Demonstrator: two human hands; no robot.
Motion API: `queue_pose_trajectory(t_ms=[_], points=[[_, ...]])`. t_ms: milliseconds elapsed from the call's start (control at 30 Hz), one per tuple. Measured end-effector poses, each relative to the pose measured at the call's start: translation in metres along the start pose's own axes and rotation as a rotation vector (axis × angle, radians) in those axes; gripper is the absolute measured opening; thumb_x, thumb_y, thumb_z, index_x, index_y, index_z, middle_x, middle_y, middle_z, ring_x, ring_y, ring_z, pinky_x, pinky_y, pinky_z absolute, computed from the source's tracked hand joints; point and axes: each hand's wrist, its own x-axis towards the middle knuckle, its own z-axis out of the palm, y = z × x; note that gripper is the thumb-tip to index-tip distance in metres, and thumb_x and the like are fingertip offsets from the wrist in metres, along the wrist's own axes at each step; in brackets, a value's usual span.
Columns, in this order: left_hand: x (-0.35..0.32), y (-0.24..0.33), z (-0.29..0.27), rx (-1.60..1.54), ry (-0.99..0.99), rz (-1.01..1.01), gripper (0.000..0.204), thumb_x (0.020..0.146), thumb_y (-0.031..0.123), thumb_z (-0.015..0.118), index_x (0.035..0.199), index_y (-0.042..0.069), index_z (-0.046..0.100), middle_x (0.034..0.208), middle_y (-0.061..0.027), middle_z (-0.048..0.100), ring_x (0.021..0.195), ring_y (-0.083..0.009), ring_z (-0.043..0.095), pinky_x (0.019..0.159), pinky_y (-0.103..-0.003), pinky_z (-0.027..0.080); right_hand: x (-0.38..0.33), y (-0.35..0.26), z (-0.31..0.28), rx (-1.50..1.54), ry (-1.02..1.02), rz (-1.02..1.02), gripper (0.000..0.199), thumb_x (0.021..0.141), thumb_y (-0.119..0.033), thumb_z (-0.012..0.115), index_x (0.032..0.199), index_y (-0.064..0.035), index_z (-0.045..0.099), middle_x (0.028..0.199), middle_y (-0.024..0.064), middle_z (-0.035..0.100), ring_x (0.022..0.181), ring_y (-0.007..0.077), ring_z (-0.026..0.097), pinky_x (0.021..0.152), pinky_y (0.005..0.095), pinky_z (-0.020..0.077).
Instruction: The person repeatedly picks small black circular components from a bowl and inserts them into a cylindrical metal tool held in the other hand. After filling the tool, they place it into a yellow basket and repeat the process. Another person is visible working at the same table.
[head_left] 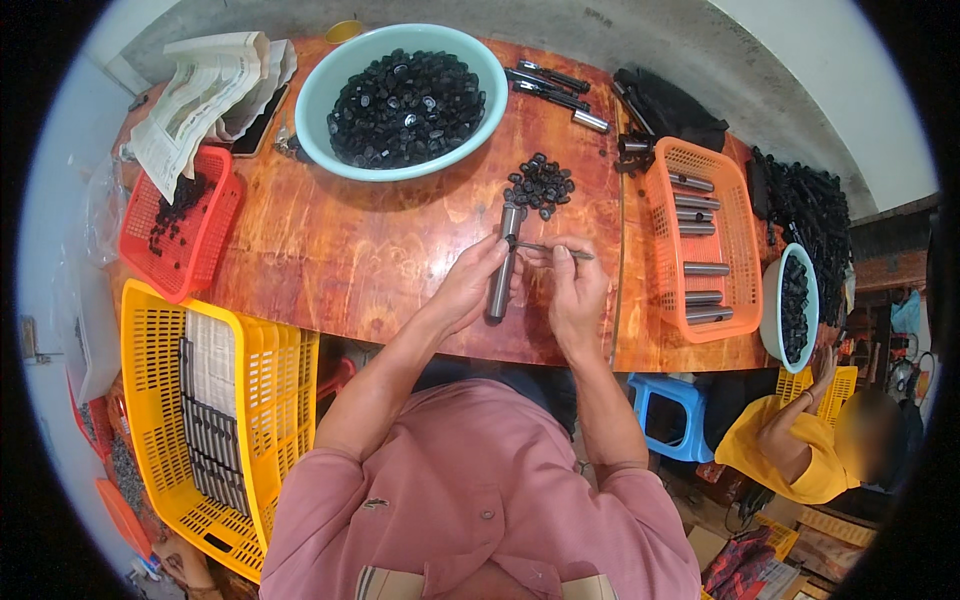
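Observation:
My left hand (468, 283) is closed around a grey metal tube (499, 287), held nearly upright in the picture above the table's near edge. My right hand (580, 300) pinches a slim dark rod-like tool (572, 253). The tool's tip reaches a small black piece (512, 241) on the upper part of the tube; whether that piece sits in a hole I cannot tell. Just beyond the tube's far end lies a pile of small black plastic parts (541, 184). Fingers partly cover the tube's middle.
A light-blue basin (312, 105) full of black parts stands on the wooden table (350, 260). An orange basket (748, 215) with several metal tubes is at right. At left are a red basket (215, 240) and yellow crates (250, 370). A person in yellow (775, 450) sits at lower right.

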Motion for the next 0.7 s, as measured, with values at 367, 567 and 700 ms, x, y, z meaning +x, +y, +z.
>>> queue_pose_trajectory(t_ms=[367,567,700], points=[[0.000,0.002,0.001,0.006,-0.034,0.015,0.033,0.113,0.030,0.044,0.129,0.003,0.057,0.094,-0.0038,0.062,0.075,-0.0127,0.061,0.065,-0.027,0.053,-0.003,0.014,0.008,-0.022,0.034,-0.143,0.016,0.109,-0.006,0.050,0.110,0.0041,0.062,0.094,0.0129,0.072,0.083,0.0184,0.073,0.072,0.0295,0.0580],[-0.001,0.003,0.000,-0.036,-0.037,0.002,0.032,0.113,0.030,0.044,0.128,0.005,0.057,0.095,-0.0038,0.062,0.076,-0.0125,0.062,0.066,-0.028,0.054,-0.006,0.001,0.013,-0.048,0.017,-0.192,0.013,0.109,-0.002,0.049,0.111,0.0047,0.060,0.092,0.0130,0.070,0.074,0.0162,0.069,0.066,0.0292,0.0574],[-0.002,0.002,0.001,-0.050,-0.035,0.017,0.030,0.113,0.030,0.045,0.127,0.005,0.056,0.095,-0.0042,0.062,0.076,-0.0132,0.062,0.067,-0.029,0.054,-0.007,-0.007,0.013,-0.036,0.004,-0.162,0.013,0.109,-0.003,0.049,0.111,0.0046,0.060,0.092,0.0127,0.070,0.076,0.0169,0.071,0.067,0.0297,0.0580]])
